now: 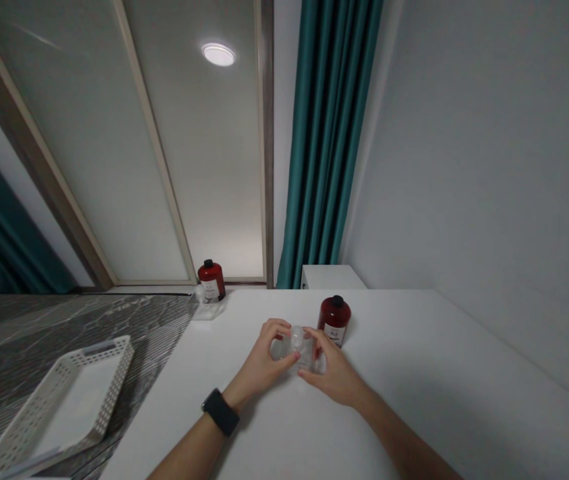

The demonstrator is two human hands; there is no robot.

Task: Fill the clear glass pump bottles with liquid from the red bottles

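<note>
In the middle of the white table (274,420), a clear, see-through container with a rounded knob-like top (298,340) stands between my hands. My left hand (262,360), below a black wristwatch, curls round its left side, thumb in front and fingers behind. From the right, my right hand (333,373) grips the container's other side, thumb low and fingers higher up. Its exact kind is hard to make out. Just behind my right hand stands a dark red bottle (333,319) with a black cap and a white label.
At the table's far left corner stands a second red bottle (210,279), with another clear object (203,305) before it. Left of the table, a white perforated basket (109,390) sits lower down. A wall bounds the right; a teal curtain (327,147) hangs behind.
</note>
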